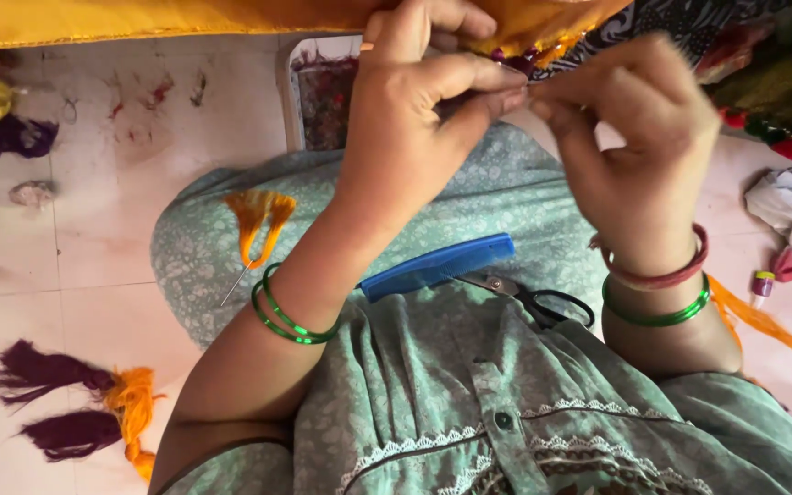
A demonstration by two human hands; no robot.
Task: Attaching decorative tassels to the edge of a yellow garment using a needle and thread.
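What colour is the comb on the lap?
Blue. The comb lies on the green printed fabric by the scissors, clearest in the head view.

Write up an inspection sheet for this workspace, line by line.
Surface: pale tiled floor, with thread bits scattered on it; the person's lap is covered in green printed cloth.
Job's things: yellow fabric edge at top; both hands pinch something small against it, too small to tell.
Clutter: orange tassel, blue comb and black-handled scissors on the lap; maroon and orange tassels on the floor.
Grippers: left hand and right hand, fingers closed in a pinch, nearly meeting.
Cables: nothing seen.
Surroundings: white tray of thread scraps, bunched cloth at right.
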